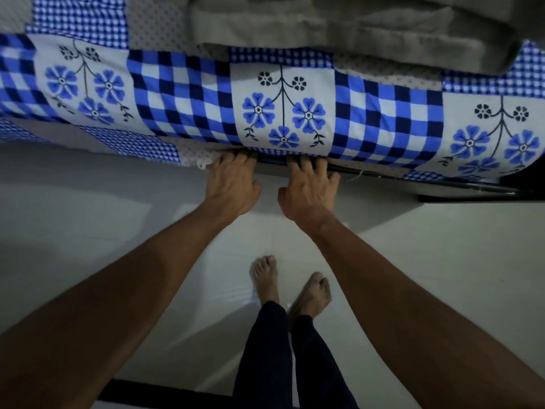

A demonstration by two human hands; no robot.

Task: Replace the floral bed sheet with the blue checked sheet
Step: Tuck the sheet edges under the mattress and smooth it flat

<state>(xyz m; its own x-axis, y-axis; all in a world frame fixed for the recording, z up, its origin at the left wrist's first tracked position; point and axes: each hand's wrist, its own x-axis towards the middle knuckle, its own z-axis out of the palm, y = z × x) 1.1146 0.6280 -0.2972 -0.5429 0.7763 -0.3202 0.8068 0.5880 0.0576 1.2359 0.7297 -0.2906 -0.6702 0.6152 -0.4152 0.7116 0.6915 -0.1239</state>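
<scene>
My left grip [233,184] and right grip [309,187] sit side by side at the lower edge of the blue checked sheet [188,93]. Their fingers [306,168] are stretched fairly flat and pushed in under the hem, tips hidden, and I see neither one closing round the cloth. The sheet hangs over the side of the bed, its check and blue flower panels lying smooth down the mattress edge. Just beneath the grips runs the dark bed frame [442,184]. A folded grey blanket [354,28] rests on top of the bed. Below me, bare feet [265,278] stand on the pale floor [88,231].
</scene>
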